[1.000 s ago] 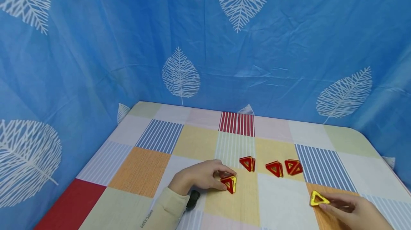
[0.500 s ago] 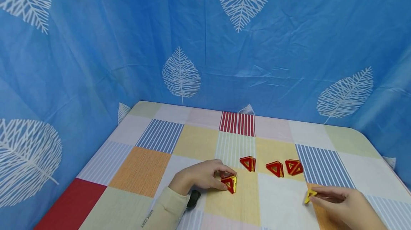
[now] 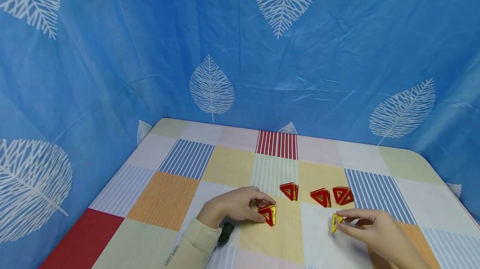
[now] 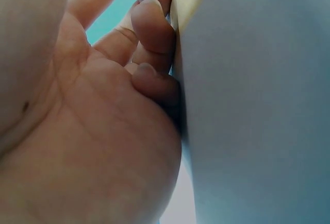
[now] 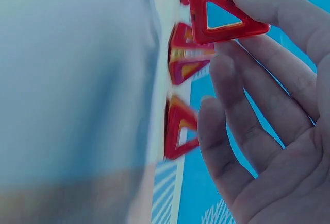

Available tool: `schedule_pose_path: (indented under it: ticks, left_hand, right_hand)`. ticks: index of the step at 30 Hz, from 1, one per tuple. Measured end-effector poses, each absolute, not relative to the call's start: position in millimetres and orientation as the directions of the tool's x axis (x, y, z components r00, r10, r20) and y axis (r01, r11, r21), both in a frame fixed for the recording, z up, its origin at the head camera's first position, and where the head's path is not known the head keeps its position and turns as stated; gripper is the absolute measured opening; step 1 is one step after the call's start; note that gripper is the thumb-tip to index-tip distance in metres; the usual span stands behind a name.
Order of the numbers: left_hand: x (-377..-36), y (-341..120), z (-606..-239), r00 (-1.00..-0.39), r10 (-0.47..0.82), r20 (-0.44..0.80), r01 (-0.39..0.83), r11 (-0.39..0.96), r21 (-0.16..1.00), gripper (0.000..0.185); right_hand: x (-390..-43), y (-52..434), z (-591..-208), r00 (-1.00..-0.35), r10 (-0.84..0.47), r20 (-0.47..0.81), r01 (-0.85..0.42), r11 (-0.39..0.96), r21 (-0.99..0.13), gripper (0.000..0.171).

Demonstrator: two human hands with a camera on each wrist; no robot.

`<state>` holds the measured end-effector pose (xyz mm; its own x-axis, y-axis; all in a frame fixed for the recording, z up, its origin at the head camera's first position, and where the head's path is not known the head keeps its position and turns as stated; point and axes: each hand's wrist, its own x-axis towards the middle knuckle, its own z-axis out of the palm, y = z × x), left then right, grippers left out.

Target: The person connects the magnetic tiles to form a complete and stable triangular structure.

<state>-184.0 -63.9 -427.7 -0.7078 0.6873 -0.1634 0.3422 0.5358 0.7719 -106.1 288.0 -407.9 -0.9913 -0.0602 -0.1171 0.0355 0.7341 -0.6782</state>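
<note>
Here, a yellow triangle tile [image 3: 336, 222] is being pinched upright by the right hand [image 3: 369, 231] near the desk's [image 3: 176, 196] front edge. The left hand [image 3: 234, 207] is gripping a red-and-yellow pyramid [image 3: 268, 214]. Three red pyramids [image 3: 321, 197] are standing just behind, toward the desk's middle.

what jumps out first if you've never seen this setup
Small red and yellow triangle pieces on a patchwork checked tablecloth: the left hand grips one pyramid, and three more stand in a row behind it. The right hand pinches a loose yellow triangle tile at the near right, all against a blue leaf-print curtain.
</note>
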Motion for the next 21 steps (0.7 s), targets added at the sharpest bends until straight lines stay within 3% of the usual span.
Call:
schedule_pose_path:
  ticks: [9,21]
  left_hand:
    - [-184.9,-64.2,-428.4,-0.709,0.688,-0.154,0.344,0.529,0.776,0.042]
    - [-185.4,-63.0,-429.3,-0.706,0.692,-0.151,0.362,0.536,0.763,0.042]
  right_hand:
    - [-120.3,255.1,-412.2,-0.946,-0.305,0.109,-0.279,0.600,-0.750,0.021]
    - [-132.5,218.1,-415.4,-0.932,-0.359,0.054,-0.268,0.579,-0.770,0.024]
